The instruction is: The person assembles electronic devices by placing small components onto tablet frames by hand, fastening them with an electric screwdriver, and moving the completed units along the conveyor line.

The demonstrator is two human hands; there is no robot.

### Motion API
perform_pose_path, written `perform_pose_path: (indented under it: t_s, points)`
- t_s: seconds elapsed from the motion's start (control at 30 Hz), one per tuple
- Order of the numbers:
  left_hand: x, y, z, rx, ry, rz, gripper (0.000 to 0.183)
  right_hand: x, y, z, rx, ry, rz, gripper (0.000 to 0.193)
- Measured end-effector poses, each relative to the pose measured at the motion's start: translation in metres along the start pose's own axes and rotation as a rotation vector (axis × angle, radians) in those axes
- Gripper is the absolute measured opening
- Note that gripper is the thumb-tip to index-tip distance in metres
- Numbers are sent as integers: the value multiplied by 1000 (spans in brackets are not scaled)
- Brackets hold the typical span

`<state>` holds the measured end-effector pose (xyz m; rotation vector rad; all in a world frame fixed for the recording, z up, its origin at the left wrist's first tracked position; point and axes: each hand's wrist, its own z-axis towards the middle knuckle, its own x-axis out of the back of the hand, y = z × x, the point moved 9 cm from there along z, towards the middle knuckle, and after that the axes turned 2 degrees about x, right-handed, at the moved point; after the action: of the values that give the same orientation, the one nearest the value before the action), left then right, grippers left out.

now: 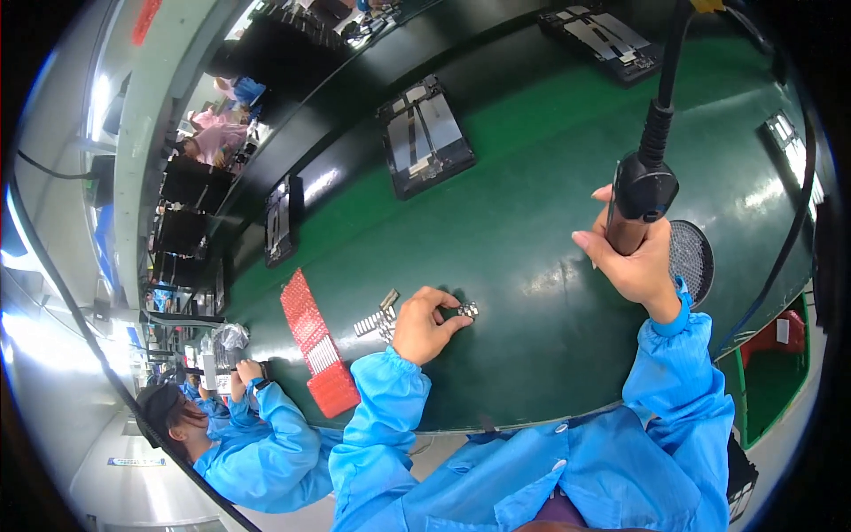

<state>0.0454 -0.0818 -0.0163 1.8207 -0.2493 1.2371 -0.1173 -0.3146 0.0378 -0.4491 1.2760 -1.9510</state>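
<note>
My left hand (pixel 423 326) is low over the green mat, thumb and fingers closed on a small silvery metal part (pixel 467 309). Just left of that hand lies a loose group of similar small metal pieces (pixel 373 323). On the right, my right hand (pixel 640 259) is wrapped round the brown grip of a corded electric screwdriver (pixel 628 232). Its black cap and cable (pixel 653 135) rise toward the top of the view, while its tip is hidden behind the hand. Both hands are apart from each other.
Red bubble wrap (pixel 310 324) holds more pale pieces. Flat black device units (pixel 424 133) stand along the far side. A round dark dish (pixel 690 262) sits beside my right wrist. A green bin (pixel 773 390) is at lower right. A co-worker in blue (pixel 266 452) works at left.
</note>
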Motion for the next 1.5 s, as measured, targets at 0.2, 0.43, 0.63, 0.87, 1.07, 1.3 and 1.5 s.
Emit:
perform_pose_path:
  t_s: [0.2, 0.43, 0.63, 0.87, 1.07, 1.3, 1.5]
  points:
    - [-12, -33, 5, 198, -137, -267, 22, 6, 5, -5, -98, 102, -17, 24]
    - [-19, -16, 18, 146, -398, -238, 15, 8, 2, -10, -94, 91, 49, 39]
    - [-8, -1, 19, 69, -236, -97, 17, 5, 5, -9, -102, 68, 75, 43]
    - [-7, -2, 10, 20, -133, -109, 14, 3, 5, -12, -97, 36, 71, 43]
    - [26, -22, 8, -32, 32, -389, 9, 7, 18, -16, -129, 82, -20, 30]
    - [36, 57, 28, -311, 140, -439, 9, -9, -10, -5, -107, -52, 101, 35]
    - [-6, 121, 85, -440, 87, -216, 14, 7, -9, -7, 49, -27, -9, 35]
